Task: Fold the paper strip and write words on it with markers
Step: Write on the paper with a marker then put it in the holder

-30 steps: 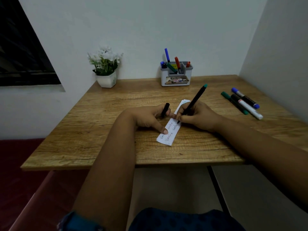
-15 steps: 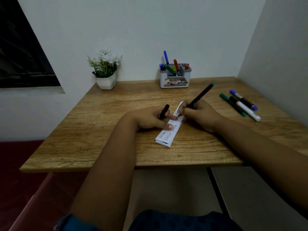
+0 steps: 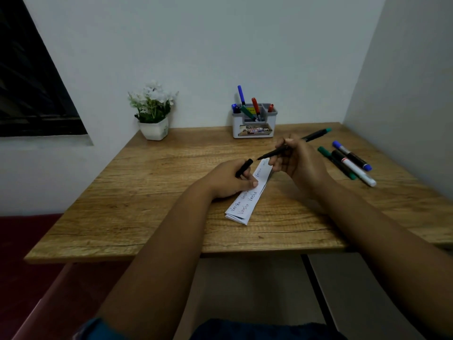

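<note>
Folded paper strip point(image 3: 247, 196) lies diagonally on my desk point(image 3: 147, 187), left hand point(image 3: 226, 179) pinning it, gripping the cap point(image 3: 244, 167); right hand point(image 3: 297, 159) holds the marker point(image 3: 294, 143), tip just above the far end.

There is only one view, from a camera worn on the person's head. It looks forward and down across the table point(image 3: 147, 192) toward the wall corner behind it. It is close: both forearms reach in from the bottom edge.
</note>
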